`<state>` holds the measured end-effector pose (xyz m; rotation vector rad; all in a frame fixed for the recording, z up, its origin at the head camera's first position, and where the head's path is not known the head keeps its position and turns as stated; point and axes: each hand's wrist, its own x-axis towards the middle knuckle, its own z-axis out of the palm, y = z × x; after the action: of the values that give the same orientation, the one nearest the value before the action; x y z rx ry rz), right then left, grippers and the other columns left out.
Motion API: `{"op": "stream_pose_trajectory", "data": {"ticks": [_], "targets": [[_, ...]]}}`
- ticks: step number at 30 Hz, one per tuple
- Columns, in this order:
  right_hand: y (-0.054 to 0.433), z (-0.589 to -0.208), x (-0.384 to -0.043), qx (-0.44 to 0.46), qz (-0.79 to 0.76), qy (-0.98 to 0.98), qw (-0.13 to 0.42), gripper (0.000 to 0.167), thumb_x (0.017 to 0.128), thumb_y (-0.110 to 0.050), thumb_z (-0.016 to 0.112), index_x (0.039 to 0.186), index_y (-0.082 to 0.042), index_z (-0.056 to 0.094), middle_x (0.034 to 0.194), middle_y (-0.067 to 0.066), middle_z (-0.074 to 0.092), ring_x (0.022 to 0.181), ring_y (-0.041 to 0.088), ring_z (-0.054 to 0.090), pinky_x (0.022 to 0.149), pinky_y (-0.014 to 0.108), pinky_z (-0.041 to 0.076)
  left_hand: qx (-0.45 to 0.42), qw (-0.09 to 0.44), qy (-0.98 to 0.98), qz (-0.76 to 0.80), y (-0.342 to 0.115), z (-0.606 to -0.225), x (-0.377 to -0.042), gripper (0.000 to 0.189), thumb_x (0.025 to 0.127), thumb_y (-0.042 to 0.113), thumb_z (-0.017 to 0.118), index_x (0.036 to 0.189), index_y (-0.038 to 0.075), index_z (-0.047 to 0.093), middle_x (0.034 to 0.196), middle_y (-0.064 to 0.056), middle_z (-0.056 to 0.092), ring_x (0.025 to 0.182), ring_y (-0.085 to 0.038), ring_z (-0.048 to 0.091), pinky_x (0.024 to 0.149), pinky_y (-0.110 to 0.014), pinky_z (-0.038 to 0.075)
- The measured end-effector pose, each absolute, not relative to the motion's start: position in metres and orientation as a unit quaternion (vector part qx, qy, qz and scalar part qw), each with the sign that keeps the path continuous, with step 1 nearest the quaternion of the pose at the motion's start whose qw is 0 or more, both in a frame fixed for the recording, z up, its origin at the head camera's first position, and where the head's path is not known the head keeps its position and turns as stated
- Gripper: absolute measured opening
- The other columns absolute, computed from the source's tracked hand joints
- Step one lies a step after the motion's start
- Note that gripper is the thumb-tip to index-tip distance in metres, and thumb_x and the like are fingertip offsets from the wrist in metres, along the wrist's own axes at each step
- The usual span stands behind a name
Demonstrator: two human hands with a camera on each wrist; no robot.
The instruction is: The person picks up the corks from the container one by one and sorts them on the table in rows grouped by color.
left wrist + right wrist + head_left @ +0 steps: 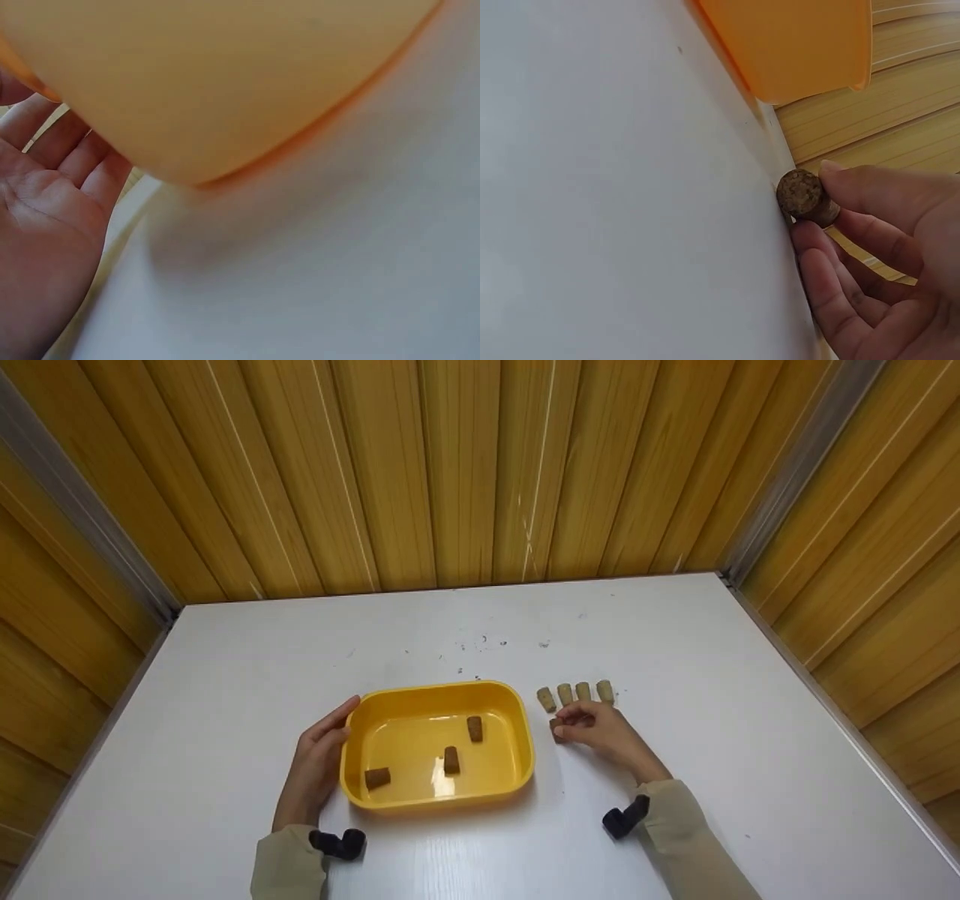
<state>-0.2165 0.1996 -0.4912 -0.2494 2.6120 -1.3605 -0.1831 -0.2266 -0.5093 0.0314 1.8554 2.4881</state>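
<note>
My right hand (604,733) pinches a dark brown cork stopper (801,193) between thumb and fingers, low over the white table, just right of the yellow plastic tub (439,804). In the right wrist view its round speckled end faces the camera. My left hand (319,761) grips the tub's left side, thumb at the rim and fingers along the outer wall, as the left wrist view shows too. Inside the tub lie three brown corks, one at lower left (378,778), one near the middle (451,760) and one at upper right (475,728).
Beyond my right hand, several lighter tan corks (583,692) form a row on the white table (285,660). Small dark specks mark the tabletop behind the tub. Yellow wood-look panels (457,472) enclose the table's back and sides.
</note>
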Motion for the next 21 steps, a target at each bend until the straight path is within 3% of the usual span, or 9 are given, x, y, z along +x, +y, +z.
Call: {"op": "stream_pose_trajectory", "data": {"ticks": [6, 21], "targets": [[0.2, -0.4921, -0.217, -0.081, -0.458, 0.88, 0.094, 0.032, 0.085, -0.026, 0.071, 0.108, -0.004, 0.067, 0.097, 0.005, 0.068, 0.085, 0.013, 0.057, 0.076, 0.023, 0.048, 0.01, 0.023, 0.59, 0.807, -0.2269, -0.5098, -0.1835, 0.049, 0.094, -0.001, 0.04, 0.143, 0.002, 0.044, 0.153, -0.007, 0.039, 0.128, 0.002, 0.047, 0.107, -0.018, 0.039], [0.2002, -0.4927, -0.2168, -0.062, -0.451, 0.886, 0.089, 0.036, 0.085, -0.031, 0.071, 0.111, -0.007, 0.067, 0.097, 0.005, 0.067, 0.085, 0.014, 0.058, 0.074, 0.024, 0.048, 0.012, 0.021, 0.583, 0.812, -0.2269, -0.5092, -0.1837, 0.048, 0.094, -0.002, 0.04, 0.142, 0.0, 0.044, 0.154, -0.013, 0.035, 0.13, 0.0, 0.047, 0.107, -0.019, 0.039]]}}
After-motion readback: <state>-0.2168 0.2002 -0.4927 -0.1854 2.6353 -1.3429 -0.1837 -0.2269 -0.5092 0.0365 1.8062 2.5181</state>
